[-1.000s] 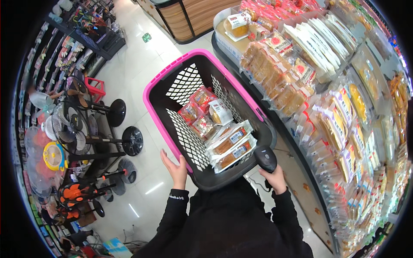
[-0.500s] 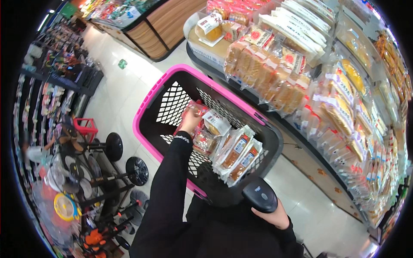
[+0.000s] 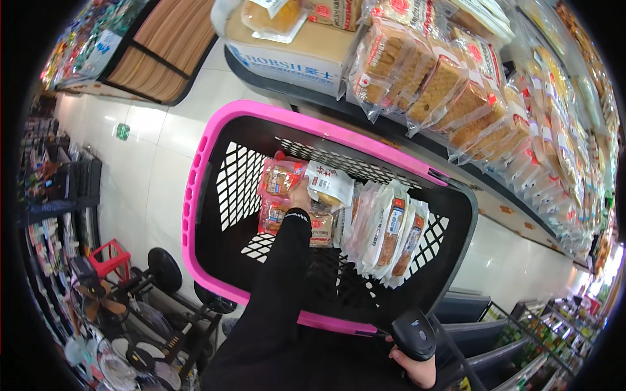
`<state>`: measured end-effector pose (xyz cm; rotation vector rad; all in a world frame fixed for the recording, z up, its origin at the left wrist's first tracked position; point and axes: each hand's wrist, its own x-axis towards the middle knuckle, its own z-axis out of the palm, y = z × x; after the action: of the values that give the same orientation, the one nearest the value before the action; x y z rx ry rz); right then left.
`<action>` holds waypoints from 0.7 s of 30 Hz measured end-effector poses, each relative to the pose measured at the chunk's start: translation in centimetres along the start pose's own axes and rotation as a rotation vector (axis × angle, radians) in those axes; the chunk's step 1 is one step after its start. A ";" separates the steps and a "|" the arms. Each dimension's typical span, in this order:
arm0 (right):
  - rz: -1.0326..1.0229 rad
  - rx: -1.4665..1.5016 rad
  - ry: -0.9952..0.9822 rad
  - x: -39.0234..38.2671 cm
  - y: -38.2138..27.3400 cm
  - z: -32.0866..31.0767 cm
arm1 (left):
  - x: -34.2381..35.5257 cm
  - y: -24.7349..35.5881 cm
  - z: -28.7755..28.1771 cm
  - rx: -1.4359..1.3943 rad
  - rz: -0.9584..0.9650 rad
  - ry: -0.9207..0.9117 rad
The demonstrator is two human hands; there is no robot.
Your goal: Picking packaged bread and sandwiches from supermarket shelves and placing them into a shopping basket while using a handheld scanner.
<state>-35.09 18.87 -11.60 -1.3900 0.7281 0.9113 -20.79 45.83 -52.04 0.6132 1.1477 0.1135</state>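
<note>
My left hand (image 3: 300,197) reaches into a black shopping basket (image 3: 222,270) with a pink rim. Its fingers close on the edge of a clear bread package with a white label (image 3: 331,186); some fingertips are hidden. Beside it are pink-wrapped bread packages (image 3: 279,177) and another wrapped loaf (image 3: 321,228). Several long bread packs in clear and white wrapping (image 3: 391,231) lie together at the basket's right. At the lower right, my right hand (image 3: 417,370) is wrapped round a black handheld scanner (image 3: 415,333), just outside the basket's near rim.
A display shelf with bagged sliced bread (image 3: 417,78) and a cardboard box (image 3: 287,58) runs along the far right side. A wood-panelled bin (image 3: 163,49) stands far left. Fans (image 3: 107,306) and a red stool (image 3: 109,259) are at the left over a tiled floor (image 3: 147,163).
My left hand has shifted from a pink-wrapped package to the white-labelled one. Pink packages now lie flat at the left. The view has moved closer to basket and shelf; the scanner stays in my right hand.
</note>
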 end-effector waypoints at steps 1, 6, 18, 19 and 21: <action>0.002 0.017 0.012 0.2 0.4 0.2 | 0.2 -0.2 -0.2 0.140 -0.040 0.092; -0.188 -0.210 -0.066 0.1 2.8 0.9 | -0.9 -1.7 0.2 -0.048 -0.052 0.048; -0.253 0.205 0.026 -4.5 8.5 2.2 | -12.7 5.4 1.8 0.413 0.313 -0.278; -0.341 0.208 0.017 -4.8 9.2 2.2 | -15.2 6.8 2.0 0.430 0.371 -0.343; -0.481 0.172 -0.015 -5.2 10.6 2.2 | -18.4 9.7 0.6 0.468 0.468 -0.505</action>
<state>-47.02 20.05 -12.20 -1.3229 0.4192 0.4687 -25.90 46.49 -31.89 1.2441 0.5194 0.0812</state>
